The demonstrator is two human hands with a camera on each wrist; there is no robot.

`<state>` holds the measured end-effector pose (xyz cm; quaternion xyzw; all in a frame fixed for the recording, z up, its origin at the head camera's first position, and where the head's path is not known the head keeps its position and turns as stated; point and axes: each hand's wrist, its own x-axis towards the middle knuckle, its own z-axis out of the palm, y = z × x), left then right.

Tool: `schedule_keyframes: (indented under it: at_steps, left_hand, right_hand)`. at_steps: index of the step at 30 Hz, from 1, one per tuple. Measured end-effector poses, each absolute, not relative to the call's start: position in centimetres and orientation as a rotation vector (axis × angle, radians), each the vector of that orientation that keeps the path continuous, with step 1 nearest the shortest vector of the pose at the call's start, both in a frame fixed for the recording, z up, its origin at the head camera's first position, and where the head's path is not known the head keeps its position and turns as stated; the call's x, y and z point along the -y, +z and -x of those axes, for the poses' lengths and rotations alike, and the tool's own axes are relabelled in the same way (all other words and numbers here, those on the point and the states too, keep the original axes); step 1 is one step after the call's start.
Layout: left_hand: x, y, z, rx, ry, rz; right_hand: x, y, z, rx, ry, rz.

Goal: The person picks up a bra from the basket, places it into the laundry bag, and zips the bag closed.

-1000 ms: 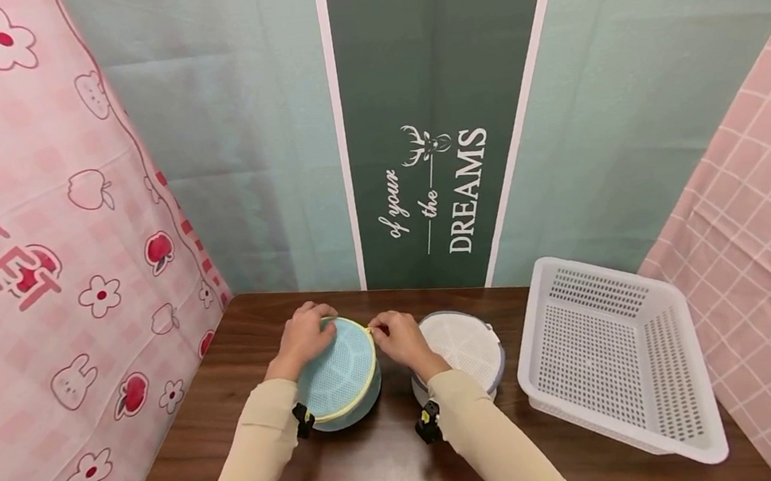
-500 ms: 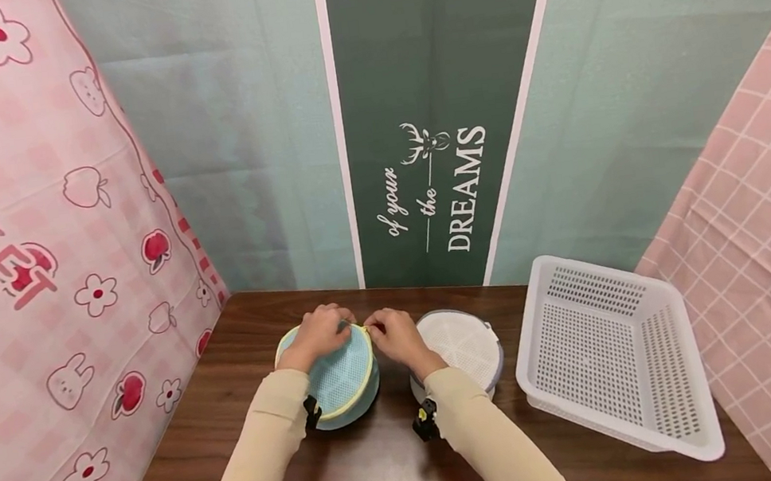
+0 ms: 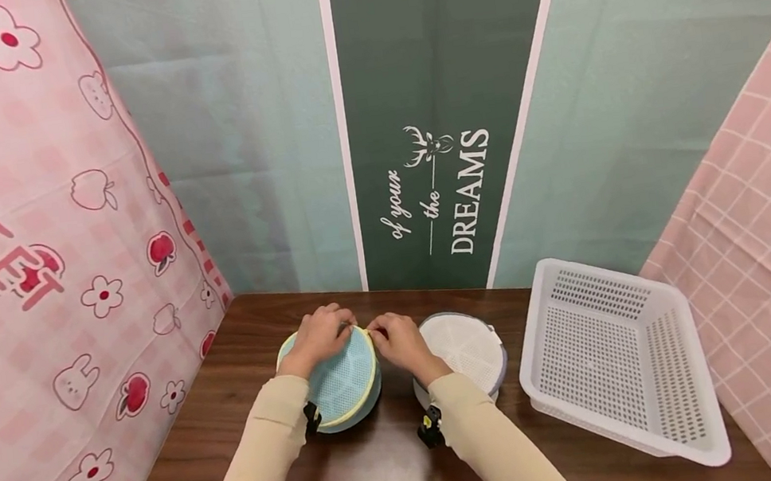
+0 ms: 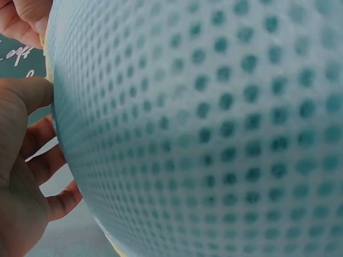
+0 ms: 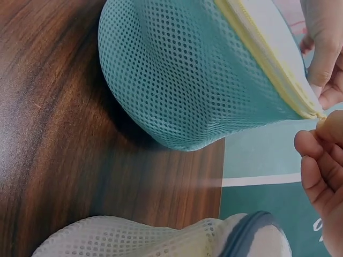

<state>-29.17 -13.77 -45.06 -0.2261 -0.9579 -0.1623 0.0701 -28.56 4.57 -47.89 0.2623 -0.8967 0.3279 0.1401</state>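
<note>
A round light-blue mesh laundry bag (image 3: 345,382) with a yellow zipper (image 5: 268,61) around its top stands on the wooden table, left of the middle. My left hand (image 3: 321,337) lies across its far edge, thumb on the mesh top and fingers curled over the rim. In the right wrist view, that thumb and fingers pinch the rim close to the zipper's end. My right hand (image 3: 401,339) pinches the zipper's end at the bag's far right edge. The tab itself is hidden between the fingertips. Mesh fills most of the left wrist view.
A white mesh laundry bag (image 3: 466,343) with a grey-blue zipper edge stands right beside my right forearm. Farther right is a white perforated plastic basket (image 3: 532,327). Printed cloths hang behind the table and on both sides.
My left hand has moved right along the bag's far edge, closer to my right hand, and now holds the rim there. My right hand stays at the zipper's end.
</note>
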Motion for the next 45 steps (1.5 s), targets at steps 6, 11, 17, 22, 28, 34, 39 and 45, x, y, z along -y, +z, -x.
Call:
schedule_keyframes:
  at_steps: [6, 11, 17, 22, 28, 34, 39, 45]
  left_hand:
    - [14.1, -45.5, 28.7, 2.78, -0.54, 0.622]
    - [15.4, -45.7, 28.5, 2.721, -0.684, 0.493]
    - [16.6, -45.6, 28.3, 2.737, -0.851, 0.275]
    - [16.6, -45.5, 28.1, 2.735, -0.892, 0.157]
    - [16.6, -45.4, 28.0, 2.715, -0.878, 0.076]
    - [16.4, -45.6, 28.0, 2.698, -0.77, 0.099]
    - [16.5, -45.8, 28.1, 2.677, -0.727, 0.125]
    - [17.0, -45.7, 27.9, 2.716, -0.761, 0.062]
  right_hand:
    - [-4.6, -47.8, 28.3, 2.591, 0.944, -0.754]
    - [-4.6, -47.7, 28.4, 2.575, 0.961, -0.737]
    - [-5.1, -47.5, 28.5, 2.56, 0.966, -0.722]
    - [-5.2, -47.2, 28.5, 2.541, 0.97, -0.759]
    - [-5.2, -46.9, 28.5, 2.569, 0.927, -0.729]
    - [-5.2, -46.5, 28.4, 2.621, 0.794, -0.638]
    - [-5.2, -46.4, 28.4, 2.591, 0.821, -0.614]
    - [-5.5, -47.0, 28.7, 2.581, 0.889, -0.6]
